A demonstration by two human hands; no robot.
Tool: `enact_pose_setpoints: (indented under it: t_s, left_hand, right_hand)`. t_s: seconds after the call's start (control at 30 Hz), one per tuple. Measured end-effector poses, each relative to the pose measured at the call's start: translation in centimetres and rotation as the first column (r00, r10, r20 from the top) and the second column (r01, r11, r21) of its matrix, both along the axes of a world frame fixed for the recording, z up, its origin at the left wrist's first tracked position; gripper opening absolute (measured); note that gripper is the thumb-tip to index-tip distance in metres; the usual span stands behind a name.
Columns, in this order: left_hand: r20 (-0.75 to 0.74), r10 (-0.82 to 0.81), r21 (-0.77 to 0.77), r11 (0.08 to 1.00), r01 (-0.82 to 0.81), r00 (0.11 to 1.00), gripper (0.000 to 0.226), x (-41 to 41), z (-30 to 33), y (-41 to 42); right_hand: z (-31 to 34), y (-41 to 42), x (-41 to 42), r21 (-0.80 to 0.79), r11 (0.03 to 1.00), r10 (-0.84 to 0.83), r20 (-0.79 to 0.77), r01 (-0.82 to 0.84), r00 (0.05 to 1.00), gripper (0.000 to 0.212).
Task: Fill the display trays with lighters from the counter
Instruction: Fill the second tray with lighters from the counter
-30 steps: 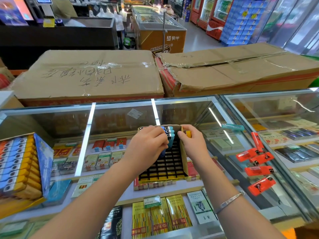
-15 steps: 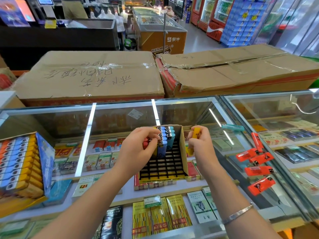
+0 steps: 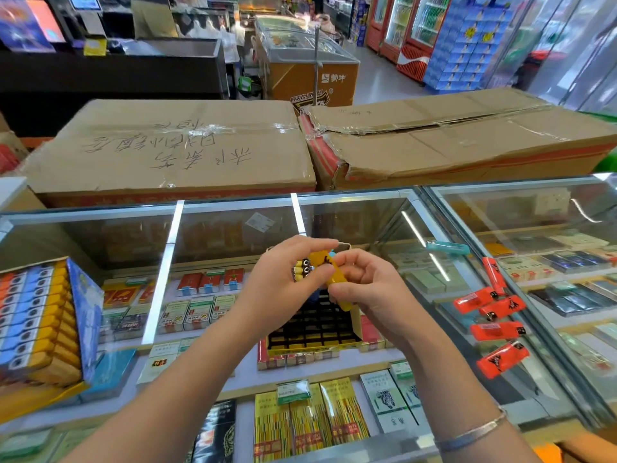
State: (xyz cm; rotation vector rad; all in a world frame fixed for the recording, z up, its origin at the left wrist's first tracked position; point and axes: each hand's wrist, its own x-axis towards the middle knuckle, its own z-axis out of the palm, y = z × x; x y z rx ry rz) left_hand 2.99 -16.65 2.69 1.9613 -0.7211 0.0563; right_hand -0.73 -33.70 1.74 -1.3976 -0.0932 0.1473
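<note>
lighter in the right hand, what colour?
Yellow lighter, with a dark print, pinched by the right hand; head view.

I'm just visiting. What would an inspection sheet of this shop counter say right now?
Surface: glass counter over shelves of packs.
Job's things: gridded display tray, near cells empty; full tray at left; five orange lighters and one teal lighter loose on the glass.
Clutter: nothing seen.
Hands: left hand grips a bunch of lighters; right hand pinches a yellow lighter.
Cables: nothing seen.
Surroundings: two cardboard boxes beyond the counter, freezers and drink fridges behind.
</note>
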Motion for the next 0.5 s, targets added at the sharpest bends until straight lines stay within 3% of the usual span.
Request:
enact_pose_setpoints:
  t_s: [0.17, 0.33, 0.5]
  left_hand:
    - [0.041, -0.070, 0.106, 0.992, 0.065, 0.997, 0.028, 0.2, 0.3, 0.7]
    - [0.017, -0.035, 0.257, 0.966, 0.030, 0.999, 0.035, 0.3, 0.1, 1.0]
    - [-0.012, -0.037, 0.167, 0.985, 0.039, 0.999, 0.021, 0.1, 0.1, 1.1]
  right_hand:
    - [0.2, -0.1, 0.0, 0.023, 1.000, -0.010, -0.016, 0.010, 1.000, 0.027]
    - [0.5, 0.3, 0.3, 0.078, 0.988, -0.140, 0.030, 0.137, 0.990, 0.031]
    - [1.3, 1.0, 0.6, -0.074, 0.990, -0.112, 0.115, 0.121, 0.987, 0.025]
